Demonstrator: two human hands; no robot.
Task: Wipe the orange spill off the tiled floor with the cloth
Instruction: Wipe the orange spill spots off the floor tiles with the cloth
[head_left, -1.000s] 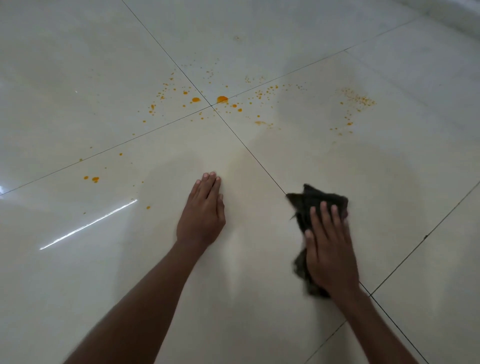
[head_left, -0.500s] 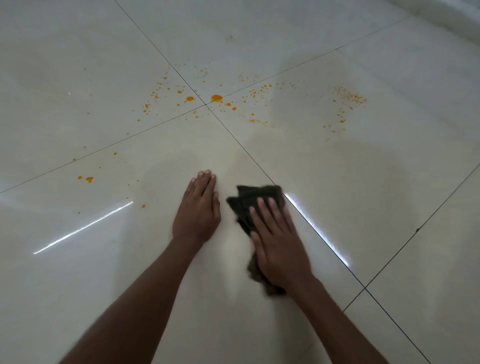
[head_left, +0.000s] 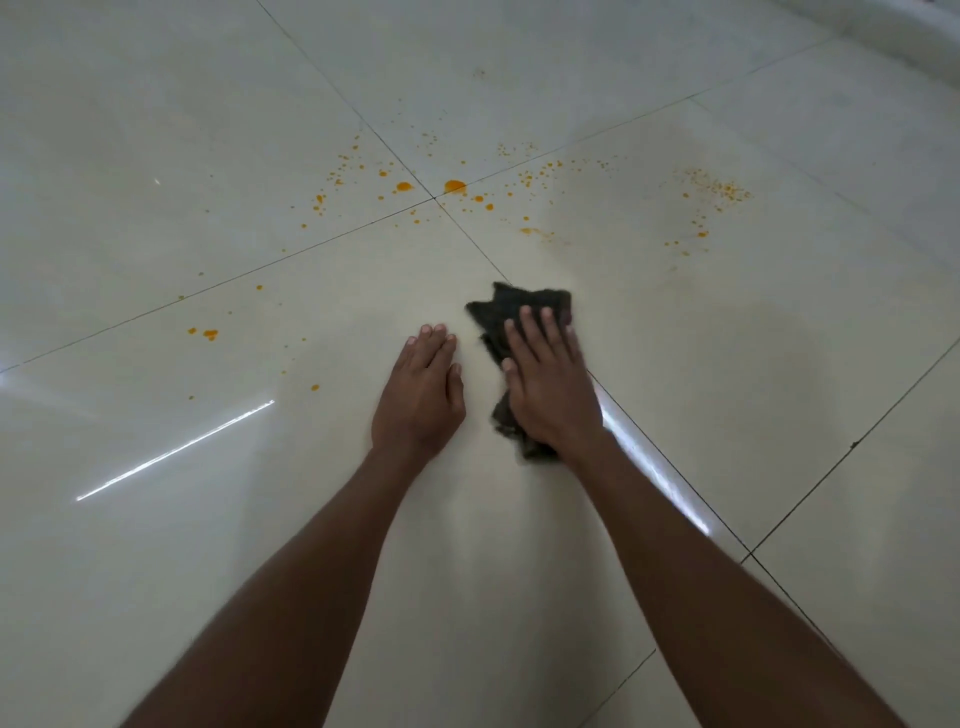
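Compared with the frame one second earlier, the right hand (head_left: 550, 384) and the dark cloth (head_left: 511, 312) beneath it lie further left, now just beside the left hand (head_left: 418, 397), and since half a second ago the cloth has crept slightly away from the person. The right hand presses flat on the cloth with fingers (head_left: 527, 325) straight and close together; nothing is pinched. The left hand rests palm-down on the tiled floor (head_left: 156, 571), fingers straight and pressed together, bracing. The cloth sits near the centre of view, on a grout line running from 11 to 5 o'clock; its long axis runs roughly 12 to 6 o'clock, with its ragged, pointed end toward 12. Progress is judged partial: the tile around the hands shows a dull, faintly streaked sheen and no droplets, whereas the orange spill (head_left: 455, 186) remains at 12 o'clock of the cloth around the tile junction, with a speckled patch (head_left: 717, 192) at 2 o'clock and scattered drops (head_left: 210, 333) at 9 o'clock.
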